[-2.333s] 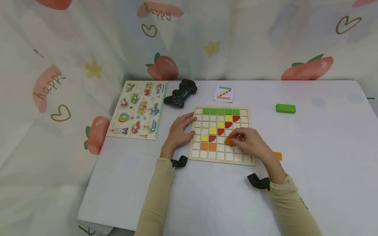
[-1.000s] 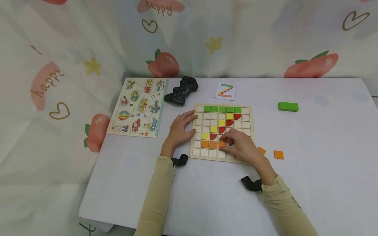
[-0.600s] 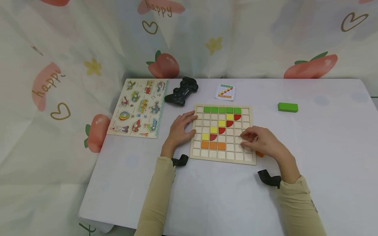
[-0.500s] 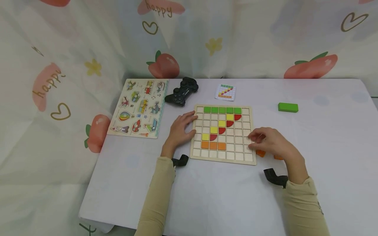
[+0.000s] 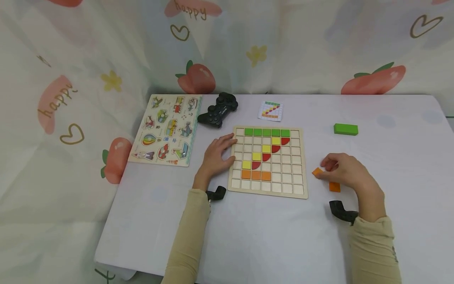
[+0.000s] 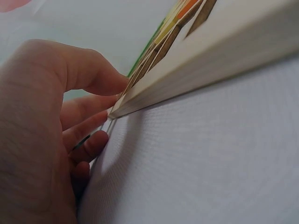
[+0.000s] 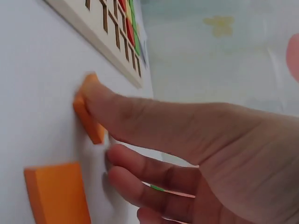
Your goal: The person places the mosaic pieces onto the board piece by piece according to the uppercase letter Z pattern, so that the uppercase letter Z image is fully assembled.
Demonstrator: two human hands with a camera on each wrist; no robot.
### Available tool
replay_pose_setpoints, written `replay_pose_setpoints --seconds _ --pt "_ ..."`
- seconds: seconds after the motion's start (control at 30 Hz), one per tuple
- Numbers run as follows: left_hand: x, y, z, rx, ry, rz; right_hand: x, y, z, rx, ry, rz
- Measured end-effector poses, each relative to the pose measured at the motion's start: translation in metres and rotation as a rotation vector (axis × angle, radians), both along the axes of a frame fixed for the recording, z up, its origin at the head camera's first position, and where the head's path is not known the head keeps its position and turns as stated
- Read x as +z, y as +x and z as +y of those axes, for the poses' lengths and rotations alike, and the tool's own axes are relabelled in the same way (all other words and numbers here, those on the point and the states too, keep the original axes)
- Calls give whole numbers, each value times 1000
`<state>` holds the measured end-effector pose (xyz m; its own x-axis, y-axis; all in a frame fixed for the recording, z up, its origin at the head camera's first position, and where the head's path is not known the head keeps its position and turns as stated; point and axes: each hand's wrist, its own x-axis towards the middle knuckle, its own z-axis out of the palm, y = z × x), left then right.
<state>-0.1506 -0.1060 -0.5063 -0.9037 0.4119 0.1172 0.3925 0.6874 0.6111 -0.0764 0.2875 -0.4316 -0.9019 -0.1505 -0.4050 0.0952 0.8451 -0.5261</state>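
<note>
A wooden grid board [image 5: 267, 192] lies mid-table with green, yellow, red and orange pieces in its cells. Three orange square tiles [image 5: 256, 174] sit side by side in a lower row. My left hand [image 5: 214, 157] rests at the board's left edge; in the left wrist view its thumb [image 6: 105, 77] touches the rim, the fingers loosely bent beside it. Right of the board, my right hand [image 5: 345, 169] pinches a loose orange tile [image 5: 317, 172], seen tilted in the right wrist view. A second loose orange tile [image 7: 60, 193] lies flat on the table nearby.
A green block [image 5: 345, 129] stands at the back right. Behind the board lies a pattern card [image 5: 270, 111]. A black game controller [image 5: 218, 111] and a picture puzzle board [image 5: 161, 130] are at the back left. A printed curtain [image 5: 301, 47] hangs behind the table.
My right hand set an orange tile into the third cell of the orange row, let go and moved right, where it now pinches another tile. My left hand has stayed put.
</note>
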Motion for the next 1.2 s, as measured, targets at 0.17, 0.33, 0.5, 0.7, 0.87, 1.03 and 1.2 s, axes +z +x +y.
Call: replay_pose_setpoints --seconds 0.17,0.33,0.5,0.7,0.87,1.03,1.2 --pt "1 0 2 7 -5 -2 2 1 3 -49 34 46" --pt "2 0 0 9 0 -12 2 0 -9 -24 40 61" --pt "2 0 0 6 -1 -17 4 0 -13 -9 -11 100" --pt "0 1 1 11 -5 -16 4 0 -35 62 -194 208" --pt "-2 4 1 -1 6 -24 -6 5 -71 205 -367 222" --pt "-1 4 1 -15 22 7 -14 6 -97 246 -324 239" --pt "0 1 0 -9 25 21 -15 3 -107 203 -239 273"
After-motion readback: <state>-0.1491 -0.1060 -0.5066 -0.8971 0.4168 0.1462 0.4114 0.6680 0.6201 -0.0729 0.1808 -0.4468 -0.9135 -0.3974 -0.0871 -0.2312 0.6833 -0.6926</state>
